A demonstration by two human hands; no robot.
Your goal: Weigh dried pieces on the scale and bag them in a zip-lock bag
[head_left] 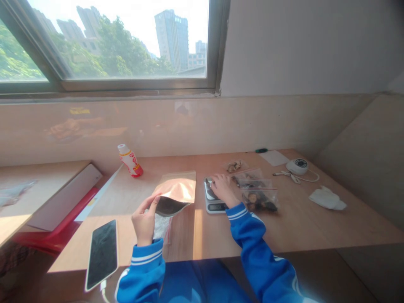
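Observation:
My left hand [145, 219] pinches the near edge of a brown kraft pouch [176, 189]. The pouch lies on the table with its dark mouth gaping toward me. Under and beside it is a clear zip bag [162, 227]. Over the plate of a small digital kitchen scale [216, 202], my right hand [221, 188] has its fingers bent downward around something dark and small that I cannot make out. Right of the scale lie clear zip bags [260, 200] with dark and brown dried pieces, which look like dried mushrooms.
Behind them lies a small bag of pale dried slices [235, 166]. A red-and-white bottle [130, 160] stands at the back left; a phone [102, 254] on a cable lies at the front left. To the right are a white round device [297, 167], a crumpled tissue [327, 198] and paper [274, 158].

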